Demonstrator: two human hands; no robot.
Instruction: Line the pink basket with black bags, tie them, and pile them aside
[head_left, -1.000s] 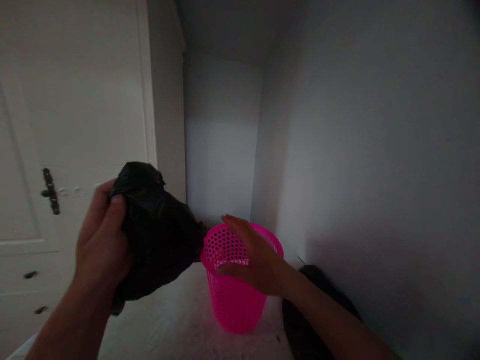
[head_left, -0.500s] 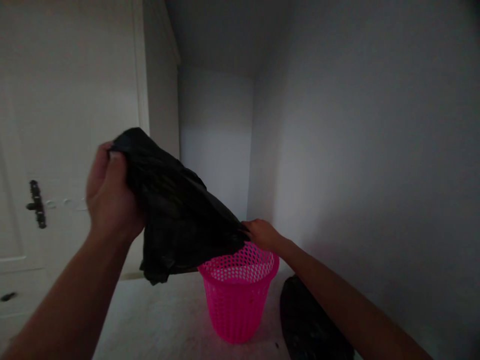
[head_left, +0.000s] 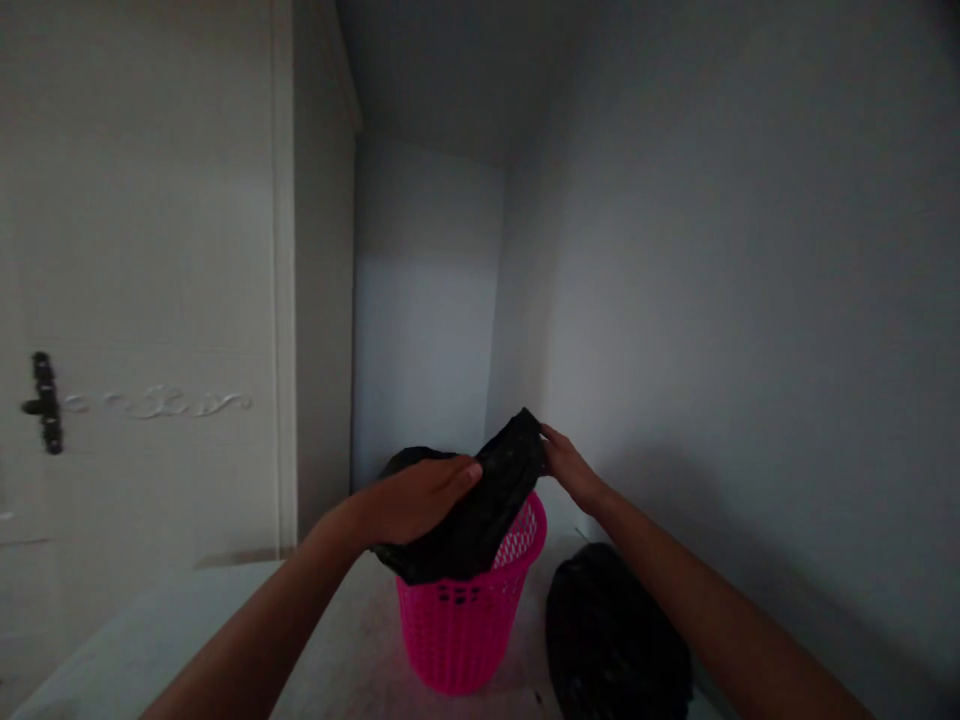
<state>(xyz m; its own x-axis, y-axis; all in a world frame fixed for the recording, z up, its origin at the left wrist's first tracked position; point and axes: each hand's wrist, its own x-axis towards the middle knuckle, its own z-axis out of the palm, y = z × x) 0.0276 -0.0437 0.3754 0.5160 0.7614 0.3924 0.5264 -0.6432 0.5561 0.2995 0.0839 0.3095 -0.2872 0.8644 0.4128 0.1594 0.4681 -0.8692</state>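
Note:
A black plastic garbage bag (head_left: pixel 480 535) is draped over the left part of the rim of a pink perforated wastebasket (head_left: pixel 459 640). My left hand (head_left: pixel 416 495) lies across the bag above the basket, its fingers and thumb pressed onto the plastic. At the bag's raised right end, my right hand (head_left: pixel 566 462) pinches the edge just above the rim. The basket stands upright, and its right inner wall shows beside the bag. How far the bag reaches inside is hidden.
A second black plastic bag (head_left: pixel 615 630), bulging, sits right of the basket under my right forearm. On the left stands a white cabinet (head_left: pixel 172 250) with a dark door handle (head_left: pixel 46 402). A plain wall (head_left: pixel 712 300) rises on the right.
My left hand has swung right and down, bringing the stretched bag over the basket. The right hand has shifted slightly right, and the bag's right end is now raised.

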